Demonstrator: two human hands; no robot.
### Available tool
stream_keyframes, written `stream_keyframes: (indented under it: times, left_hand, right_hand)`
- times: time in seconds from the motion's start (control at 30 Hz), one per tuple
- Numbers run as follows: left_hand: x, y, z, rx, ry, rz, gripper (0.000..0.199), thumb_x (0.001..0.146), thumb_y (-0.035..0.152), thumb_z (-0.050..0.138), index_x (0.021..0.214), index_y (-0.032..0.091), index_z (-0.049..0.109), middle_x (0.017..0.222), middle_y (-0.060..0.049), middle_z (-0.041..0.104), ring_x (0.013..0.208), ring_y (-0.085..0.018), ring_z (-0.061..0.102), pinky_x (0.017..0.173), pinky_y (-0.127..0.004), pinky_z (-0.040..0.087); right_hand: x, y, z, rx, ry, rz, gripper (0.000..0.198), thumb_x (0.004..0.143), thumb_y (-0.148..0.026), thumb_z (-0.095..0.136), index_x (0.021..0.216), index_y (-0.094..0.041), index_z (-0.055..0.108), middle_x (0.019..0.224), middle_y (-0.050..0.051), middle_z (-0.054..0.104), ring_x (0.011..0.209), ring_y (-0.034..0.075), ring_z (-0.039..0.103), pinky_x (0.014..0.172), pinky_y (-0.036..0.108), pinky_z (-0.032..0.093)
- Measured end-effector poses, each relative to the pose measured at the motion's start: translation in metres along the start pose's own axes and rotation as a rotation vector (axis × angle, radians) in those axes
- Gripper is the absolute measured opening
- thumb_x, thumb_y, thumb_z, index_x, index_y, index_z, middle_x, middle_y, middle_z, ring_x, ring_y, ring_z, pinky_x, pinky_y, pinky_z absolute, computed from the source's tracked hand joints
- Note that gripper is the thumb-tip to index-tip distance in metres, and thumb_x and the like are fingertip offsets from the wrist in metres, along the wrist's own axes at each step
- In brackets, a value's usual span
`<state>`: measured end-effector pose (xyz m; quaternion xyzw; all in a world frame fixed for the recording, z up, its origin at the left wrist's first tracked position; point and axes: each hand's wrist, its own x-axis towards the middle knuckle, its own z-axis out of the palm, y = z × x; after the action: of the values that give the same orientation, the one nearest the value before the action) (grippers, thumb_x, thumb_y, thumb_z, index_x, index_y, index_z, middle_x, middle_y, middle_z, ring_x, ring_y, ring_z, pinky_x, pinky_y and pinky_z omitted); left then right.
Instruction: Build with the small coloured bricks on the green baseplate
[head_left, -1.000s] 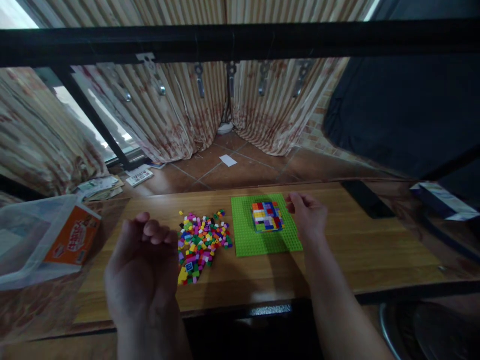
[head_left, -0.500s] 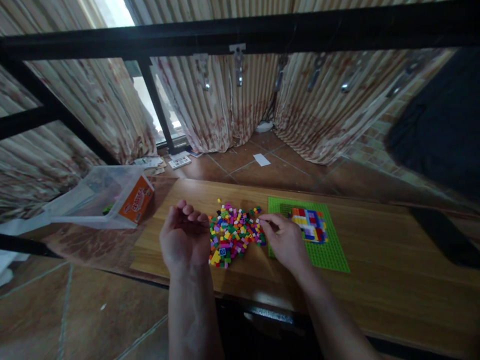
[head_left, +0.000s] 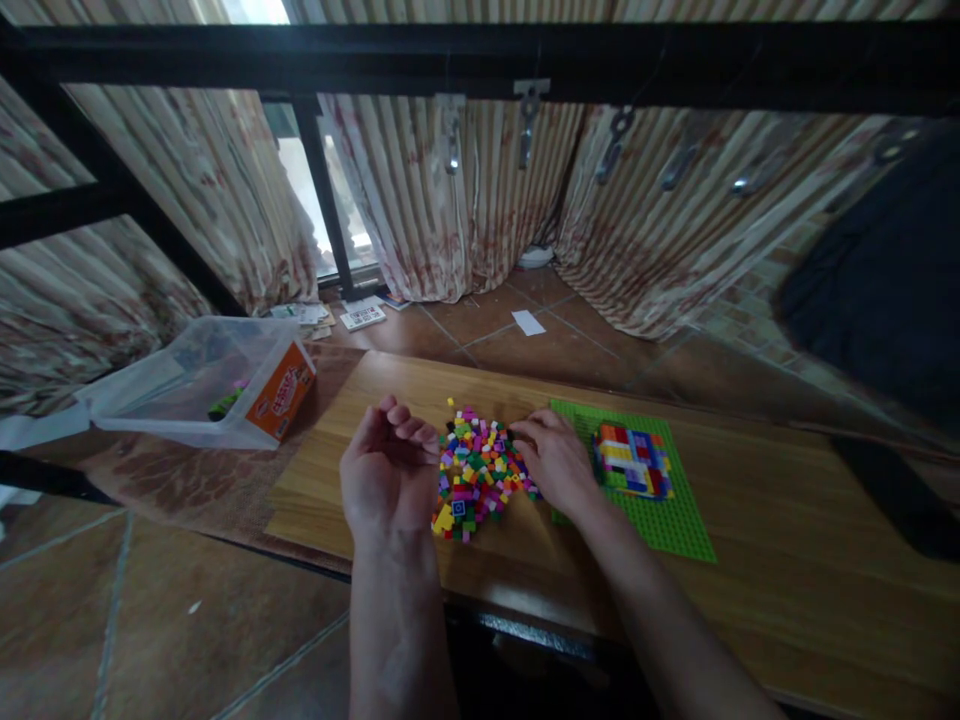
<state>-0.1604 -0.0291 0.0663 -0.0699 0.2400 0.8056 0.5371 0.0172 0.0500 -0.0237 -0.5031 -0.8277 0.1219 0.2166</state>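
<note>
A heap of small multicoloured building bricks (head_left: 480,465) lies on the wooden table between my hands. My left hand (head_left: 390,475) is held palm up at the heap's left side, its fingers loosely curled and nothing visible in the palm. At the heap's right edge, my right hand (head_left: 555,462) reaches palm down, with thumb and fingers slightly apart over the bricks; no brick shows between them. To its right, a green baseplate (head_left: 679,525) carries a flat block of joined bricks (head_left: 634,462) in red, white, blue, yellow and other colours.
A clear plastic box (head_left: 187,425) with an orange label stands left, some green and pink pieces inside. A dark flat object (head_left: 892,495) lies at the table's right. Beyond the table are a black metal frame (head_left: 480,62), hanging clips and curtains (head_left: 420,200).
The view has shifted slightly, moving the table things a little rightward in the picture. My right hand's fingers have moved left over the heap's edge and spread a little. My left hand keeps its pose.
</note>
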Motion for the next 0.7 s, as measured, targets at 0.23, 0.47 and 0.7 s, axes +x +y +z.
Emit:
stream_keyframes:
  times: [0.23, 0.47, 0.7]
  left_hand:
    - [0.001, 0.0, -0.001, 0.009, -0.017, -0.014, 0.022, 0.092, 0.016, 0.037, 0.08, 0.013, 0.055, 0.056, 0.004, 0.051, 0.046, -0.004, 0.047, 0.05, -0.017, 0.04]
    - [0.002, 0.004, -0.002, 0.027, -0.018, 0.009, 0.022, 0.091, 0.015, 0.037, 0.079, 0.014, 0.055, 0.056, 0.004, 0.05, 0.045, -0.003, 0.046, 0.05, -0.016, 0.04]
    - [0.002, -0.009, -0.002, 0.564, -0.077, 0.115, 0.016, 0.077, 0.029, 0.064, 0.08, 0.013, 0.061, 0.065, 0.002, 0.059, 0.054, -0.005, 0.051, 0.052, -0.017, 0.04]
  right_hand:
    - [0.013, 0.005, 0.007, -0.07, -0.049, -0.085, 0.02, 0.087, -0.024, 0.058, 0.099, -0.022, 0.074, 0.116, 0.011, 0.056, 0.109, 0.026, 0.047, 0.095, 0.039, 0.041]
    - [0.014, 0.006, 0.009, 0.044, -0.073, -0.06, 0.012, 0.081, -0.017, 0.062, 0.089, -0.02, 0.071, 0.116, 0.009, 0.057, 0.113, 0.024, 0.047, 0.099, 0.041, 0.037]
    - [0.001, -0.004, -0.017, 0.429, -0.058, 0.056, 0.007, 0.082, -0.021, 0.061, 0.084, -0.021, 0.067, 0.089, 0.003, 0.067, 0.089, 0.019, 0.059, 0.084, 0.036, 0.046]
